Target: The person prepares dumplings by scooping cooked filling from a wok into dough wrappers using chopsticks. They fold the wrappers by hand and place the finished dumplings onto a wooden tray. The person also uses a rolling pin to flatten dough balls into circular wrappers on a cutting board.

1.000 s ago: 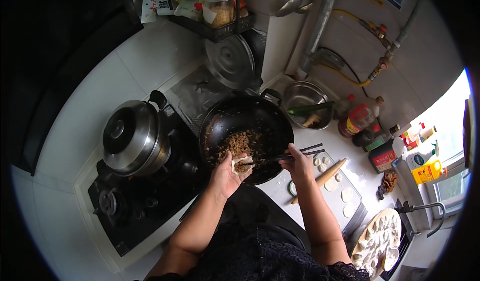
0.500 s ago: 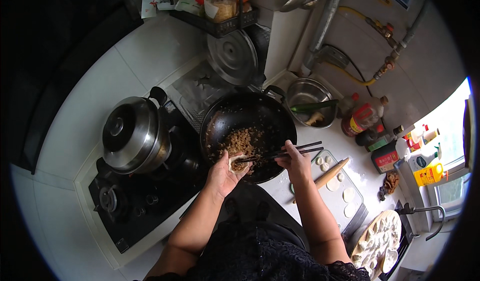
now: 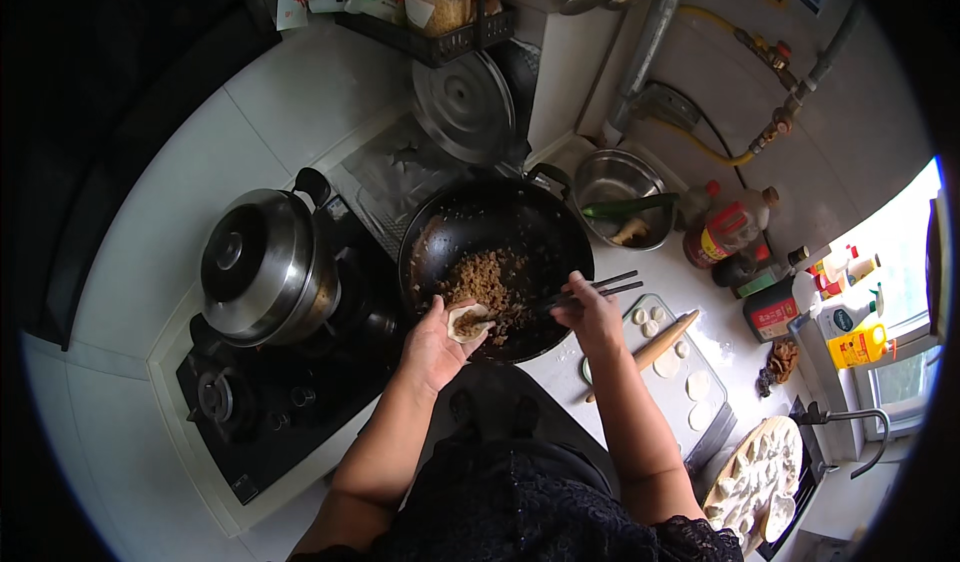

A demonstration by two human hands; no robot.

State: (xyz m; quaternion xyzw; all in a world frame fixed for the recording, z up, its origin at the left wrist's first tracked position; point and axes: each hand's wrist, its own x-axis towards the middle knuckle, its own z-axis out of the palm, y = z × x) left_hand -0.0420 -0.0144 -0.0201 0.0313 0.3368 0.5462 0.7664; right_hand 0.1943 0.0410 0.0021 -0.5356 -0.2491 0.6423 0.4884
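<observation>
My left hand (image 3: pixel 432 347) cradles a round dumpling wrapper (image 3: pixel 466 328), palm up, over the near edge of a black wok (image 3: pixel 440 217). Some brown minced filling (image 3: pixel 473 322) sits in the middle of the wrapper. More of this crumbly filling (image 3: pixel 488 280) is heaped on the wok's bottom. My right hand (image 3: pixel 590 312), at the wok's right rim, is closed around a pair of dark chopsticks (image 3: pixel 618 285). Their tips point left toward the wrapper and are hard to make out against the dark wok.
A lidded steel pot (image 3: pixel 262 267) stands on the black gas stove (image 3: pixel 255 432) at left. At right, a rolling pin (image 3: pixel 665 341) and dough rounds (image 3: pixel 697 386) lie on a board. Beyond are a steel bowl (image 3: pixel 620 167), several bottles (image 3: pixel 775 312), and a round tray of dumplings (image 3: pixel 712 507).
The wrapper has tipped to show its face more fully, with filling at its centre. The chopsticks have drawn slightly right and down, away from the wrapper.
</observation>
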